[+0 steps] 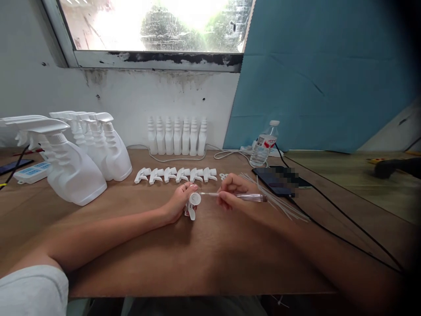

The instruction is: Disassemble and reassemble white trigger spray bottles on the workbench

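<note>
Left hand (177, 205) clasps trigger-sprayer head (191, 212) at centre, opening (195, 199) turned near, seemingly for clear view; right hand (234, 192) pinches slim screwdriver (249, 197), tip just right. More sprayer heads (180, 175) rowed farther back, likely for reach.

We see smooth white plastic in the spray head (195, 199), and a clear, glossy plastic handle on the screwdriver (250, 197), with a slim shaft that looks like metal. The row of trigger heads (170, 174) is white plastic too, as are the large spray bottles (75, 177) and the slim bottles (177, 142), all smooth with a soft sheen. The water bottle (261, 151) is clear, shiny plastic. We find the brown bench (184, 267) smooth and mostly matt. Paint flakes roughly off the window frame (171, 59); the blue sheet (312, 66) looks matt and creased, and the sleeve (33, 289) is soft cloth.
</note>
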The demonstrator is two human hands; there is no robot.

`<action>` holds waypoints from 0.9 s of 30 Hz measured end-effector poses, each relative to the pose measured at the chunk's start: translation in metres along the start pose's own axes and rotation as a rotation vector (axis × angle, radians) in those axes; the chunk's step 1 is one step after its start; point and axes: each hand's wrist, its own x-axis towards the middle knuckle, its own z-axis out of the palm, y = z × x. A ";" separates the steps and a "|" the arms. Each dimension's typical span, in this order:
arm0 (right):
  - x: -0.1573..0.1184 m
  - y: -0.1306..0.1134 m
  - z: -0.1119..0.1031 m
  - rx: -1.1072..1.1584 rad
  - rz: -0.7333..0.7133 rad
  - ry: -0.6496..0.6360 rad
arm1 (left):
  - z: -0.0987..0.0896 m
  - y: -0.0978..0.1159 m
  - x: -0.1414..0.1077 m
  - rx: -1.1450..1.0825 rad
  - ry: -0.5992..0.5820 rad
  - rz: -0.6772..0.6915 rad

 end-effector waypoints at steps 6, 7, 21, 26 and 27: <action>-0.009 0.004 0.005 -0.499 -0.087 0.019 | 0.002 0.001 -0.001 0.053 0.035 -0.005; -0.010 0.003 0.006 -0.565 -0.118 0.013 | 0.002 0.001 -0.001 0.058 0.039 -0.003; -0.007 0.000 0.015 -0.297 0.029 -0.035 | 0.002 0.000 -0.004 0.229 -0.026 0.026; -0.003 0.019 0.023 0.157 0.074 0.012 | 0.001 0.002 -0.004 0.190 -0.033 0.008; -0.003 0.021 0.024 0.198 0.076 0.014 | 0.001 0.003 -0.003 0.174 -0.036 0.001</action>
